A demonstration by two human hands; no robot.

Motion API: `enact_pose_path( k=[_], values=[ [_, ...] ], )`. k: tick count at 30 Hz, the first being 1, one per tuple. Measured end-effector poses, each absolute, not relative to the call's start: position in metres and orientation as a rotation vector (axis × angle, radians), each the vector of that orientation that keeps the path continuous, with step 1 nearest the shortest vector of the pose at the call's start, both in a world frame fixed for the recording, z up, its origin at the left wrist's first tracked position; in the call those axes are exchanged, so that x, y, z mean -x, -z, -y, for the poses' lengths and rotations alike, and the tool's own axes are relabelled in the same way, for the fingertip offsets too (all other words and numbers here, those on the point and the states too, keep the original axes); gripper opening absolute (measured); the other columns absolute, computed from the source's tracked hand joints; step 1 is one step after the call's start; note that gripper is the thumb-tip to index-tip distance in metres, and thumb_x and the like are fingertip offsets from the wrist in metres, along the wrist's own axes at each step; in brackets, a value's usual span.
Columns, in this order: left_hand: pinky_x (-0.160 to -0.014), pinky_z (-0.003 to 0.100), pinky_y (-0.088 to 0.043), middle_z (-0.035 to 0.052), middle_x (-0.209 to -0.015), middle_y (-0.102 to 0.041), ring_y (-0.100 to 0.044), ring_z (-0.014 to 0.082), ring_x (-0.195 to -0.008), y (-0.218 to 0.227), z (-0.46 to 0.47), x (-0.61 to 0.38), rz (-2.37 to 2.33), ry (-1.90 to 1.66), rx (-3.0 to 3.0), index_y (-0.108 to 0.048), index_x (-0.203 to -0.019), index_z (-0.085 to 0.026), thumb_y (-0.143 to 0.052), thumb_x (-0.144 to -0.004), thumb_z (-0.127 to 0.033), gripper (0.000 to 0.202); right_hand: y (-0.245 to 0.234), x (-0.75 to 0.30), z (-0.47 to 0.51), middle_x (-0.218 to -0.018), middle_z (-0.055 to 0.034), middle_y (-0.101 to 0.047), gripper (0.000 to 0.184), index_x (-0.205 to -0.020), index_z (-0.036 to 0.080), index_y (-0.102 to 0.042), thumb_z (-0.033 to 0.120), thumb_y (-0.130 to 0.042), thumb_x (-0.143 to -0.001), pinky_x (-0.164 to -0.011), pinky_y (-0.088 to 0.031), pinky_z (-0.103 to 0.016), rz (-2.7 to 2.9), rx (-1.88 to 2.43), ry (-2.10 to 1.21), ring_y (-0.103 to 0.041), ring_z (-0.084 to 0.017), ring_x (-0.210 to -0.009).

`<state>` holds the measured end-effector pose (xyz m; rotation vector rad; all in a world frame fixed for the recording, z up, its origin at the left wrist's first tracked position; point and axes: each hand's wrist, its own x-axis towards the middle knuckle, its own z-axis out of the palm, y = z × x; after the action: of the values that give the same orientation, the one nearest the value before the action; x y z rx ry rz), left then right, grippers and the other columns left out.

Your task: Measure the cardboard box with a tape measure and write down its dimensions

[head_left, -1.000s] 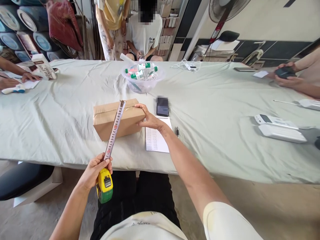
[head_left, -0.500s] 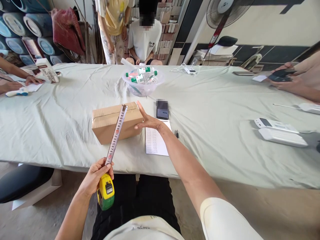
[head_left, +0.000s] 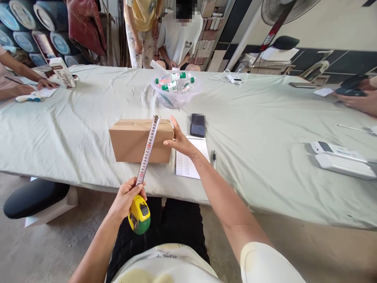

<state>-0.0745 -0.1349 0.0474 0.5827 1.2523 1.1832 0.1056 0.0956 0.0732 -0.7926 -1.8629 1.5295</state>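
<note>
The box (head_left: 129, 146) has turned a little since the earlier frame, so that its long side now faces the person almost squarely. It lies on the desk (head_left: 256, 165), in front of the person. The right hand (head_left: 182, 142) is beside its right end, with fingers spread and not gripping; whether the thumb touches the cardboard, I cannot tell. The left hand (head_left: 131, 195) has its fingers closed on the tape measure (head_left: 139, 215), and the pulled-out strip (head_left: 145, 159) slants across the view of the box.

For good work, I think the strip should stay straight, with its hook (head_left: 156, 117) seated firmly at one edge, not floating above it. The right hand could steady the box, so that it does not slide on the loose cloth.

By count, there is one box, one tape measure, one phone (head_left: 197, 127), one pen (head_left: 214, 158) and one basin (head_left: 176, 101). In the basin, at least two bottles (head_left: 178, 76) are seen; they overlap, so the exact number is not clear.
</note>
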Motion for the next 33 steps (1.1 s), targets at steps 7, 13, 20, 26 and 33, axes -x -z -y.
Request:
enact_pose_path(
  k=[7,13,20,26,33],
  values=[
    [-0.056,0.023,-0.046,-0.0015,-0.063,-0.061,-0.061,0.014,-0.059,-0.038,0.135,0.066,-1.406,-1.239,-0.731,-0.063,-0.089,-0.018,-0.073,-0.077,-0.04,0.028,-0.072,-0.105,-0.096,-0.145,-0.0101,-0.053,0.128,-0.161,0.034,-0.009,0.077,-0.076,-0.061,-0.111,-0.044,-0.053,1.647,0.947,-1.501,-0.05,-0.034,-0.135],
    [-0.06,0.024,-0.047,-0.001,-0.067,-0.063,-0.062,0.015,-0.063,-0.031,0.135,0.062,-1.507,-1.235,-0.854,-0.064,-0.095,-0.019,-0.063,-0.086,-0.039,0.022,-0.089,-0.102,-0.092,-0.141,-0.0079,-0.055,0.121,-0.158,0.04,-0.015,0.078,-0.075,-0.06,-0.109,-0.046,-0.055,1.575,1.03,-1.554,-0.053,-0.033,-0.132],
    [-0.057,0.024,-0.043,-0.0004,-0.069,-0.067,-0.062,0.0165,-0.062,-0.039,0.129,0.053,-1.749,-1.182,-0.98,-0.065,-0.093,-0.022,-0.058,-0.088,-0.035,0.016,-0.084,-0.101,-0.096,-0.148,-0.0105,-0.049,0.106,-0.159,0.041,-0.001,0.08,-0.057,-0.078,-0.104,-0.05,-0.055,1.648,0.963,-1.555,-0.053,-0.033,-0.133],
    [-0.059,0.024,-0.045,0.0,-0.068,-0.067,-0.063,0.0169,-0.063,-0.041,0.125,0.053,-1.783,-1.169,-0.991,-0.065,-0.093,-0.022,-0.056,-0.089,-0.033,0.015,-0.082,-0.102,-0.096,-0.145,-0.0105,-0.053,0.102,-0.16,0.039,0.0,0.082,-0.05,-0.082,-0.102,-0.052,-0.054,1.722,0.906,-1.529,-0.054,-0.033,-0.133],
    [-0.059,0.024,-0.048,-0.0013,-0.069,-0.063,-0.062,0.0151,-0.063,-0.029,0.125,0.06,-1.525,-1.273,-0.879,-0.063,-0.094,-0.019,-0.063,-0.086,-0.039,0.021,-0.073,-0.097,-0.11,-0.16,-0.009,-0.036,0.127,-0.159,0.038,0.013,0.085,-0.063,-0.069,-0.114,-0.041,-0.054,1.814,0.869,-1.339,-0.036,-0.035,-0.147]
  ],
)
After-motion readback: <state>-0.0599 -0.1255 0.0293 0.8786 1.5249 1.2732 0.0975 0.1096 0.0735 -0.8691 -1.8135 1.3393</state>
